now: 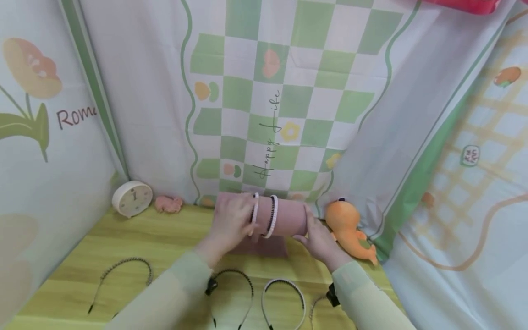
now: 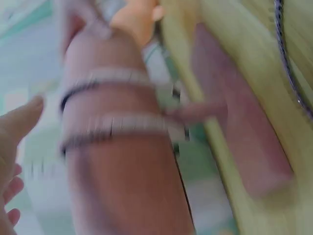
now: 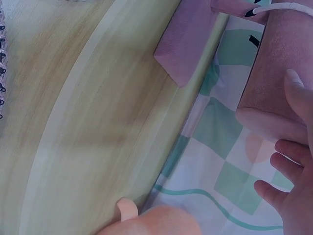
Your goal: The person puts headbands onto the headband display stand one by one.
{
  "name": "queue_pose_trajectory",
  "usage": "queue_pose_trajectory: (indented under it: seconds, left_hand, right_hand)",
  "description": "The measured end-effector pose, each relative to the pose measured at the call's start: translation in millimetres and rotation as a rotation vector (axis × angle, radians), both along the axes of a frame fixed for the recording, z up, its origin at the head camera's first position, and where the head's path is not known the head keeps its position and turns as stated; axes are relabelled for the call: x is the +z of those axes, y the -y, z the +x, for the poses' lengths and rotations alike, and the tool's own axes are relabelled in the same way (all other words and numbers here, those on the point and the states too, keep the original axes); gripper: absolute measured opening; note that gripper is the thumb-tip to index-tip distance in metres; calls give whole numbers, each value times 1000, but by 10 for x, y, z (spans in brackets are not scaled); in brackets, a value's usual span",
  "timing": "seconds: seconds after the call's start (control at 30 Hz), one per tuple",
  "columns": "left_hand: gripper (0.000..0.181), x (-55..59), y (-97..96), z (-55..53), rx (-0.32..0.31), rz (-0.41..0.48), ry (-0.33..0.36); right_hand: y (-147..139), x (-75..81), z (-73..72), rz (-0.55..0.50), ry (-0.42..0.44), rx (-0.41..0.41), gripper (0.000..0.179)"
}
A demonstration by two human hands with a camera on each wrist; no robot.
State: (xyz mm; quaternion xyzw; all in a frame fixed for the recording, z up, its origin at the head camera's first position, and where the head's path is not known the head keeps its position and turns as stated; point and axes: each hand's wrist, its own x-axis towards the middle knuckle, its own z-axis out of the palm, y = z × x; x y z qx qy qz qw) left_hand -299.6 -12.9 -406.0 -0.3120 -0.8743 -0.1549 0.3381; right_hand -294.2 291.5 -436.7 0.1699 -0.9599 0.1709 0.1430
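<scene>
A pink plush headband stand [image 1: 290, 217] has a thick horizontal roll on a post above a flat base [image 1: 264, 246]. Two white-and-black headbands sit around the roll: one near its middle [image 1: 273, 216], the other [image 1: 255, 213] beside my left hand [image 1: 233, 217]. In the left wrist view, blurred, the left thumb stretches out apart from the roll; the left hand's other fingers are only partly visible. My right hand [image 1: 319, 238] is at the roll's right end, its thumb [image 3: 296, 90] against the side and its fingers spread by the end face.
Several headbands lie along the front of the wooden table, including a beaded one [image 1: 125, 261] and a white one [image 1: 284, 282]. A round white clock [image 1: 133, 199] and a small pink figure [image 1: 168, 204] stand back left; an orange toy [image 1: 346, 227] sits right. Patterned curtains [image 1: 272, 105] hang behind.
</scene>
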Motion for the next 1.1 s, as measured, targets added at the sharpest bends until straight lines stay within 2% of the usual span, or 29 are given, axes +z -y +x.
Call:
queue_pose_trajectory:
  seconds: [0.1, 0.17, 0.23, 0.27, 0.37, 0.47, 0.57, 0.67, 0.77, 0.87, 0.97, 1.1]
  left_hand:
    - [50, -77, 570, 25, 91, 185, 12]
    - [43, -178, 974, 79, 162, 281, 108]
    - [38, -310, 1358, 169, 252, 328, 214]
    - [37, -381, 1535, 220, 296, 327, 268]
    - [31, -592, 1962, 403, 426, 298, 487]
    - [28, -770, 2231, 537, 485, 260, 731]
    - [34, -919, 2324, 615, 487, 269, 940]
    - [39, -1053, 2285, 631, 471, 289, 1027]
    - [35, -1147, 2208, 615, 467, 317, 1043]
    - [29, -1190, 2152, 592, 477, 338, 1055]
    - [20, -1183, 2127, 568, 498, 327, 1067]
    - [13, -1099, 2097, 535, 510, 345, 1026]
  right_hand:
    - [3, 20, -2, 0, 7, 0, 107]
    - [-10, 24, -5, 2, 4, -5, 107]
    - [-22, 22, -9, 2, 1, -9, 107]
    - [-24, 18, -12, 2, -2, -9, 107]
    - [-20, 3, -21, -3, 4, -4, 108]
    - [-6, -9, -27, -8, 5, 8, 108]
    - [12, -9, -29, -11, 5, 13, 108]
    - [15, 3, -21, -12, 7, 4, 108]
    - [13, 7, -16, -9, 9, 0, 108]
    - [15, 3, -13, -6, 7, -1, 108]
    - [18, -1, -12, 2, 3, -2, 108]
    - [22, -2, -17, 10, -7, -3, 108]
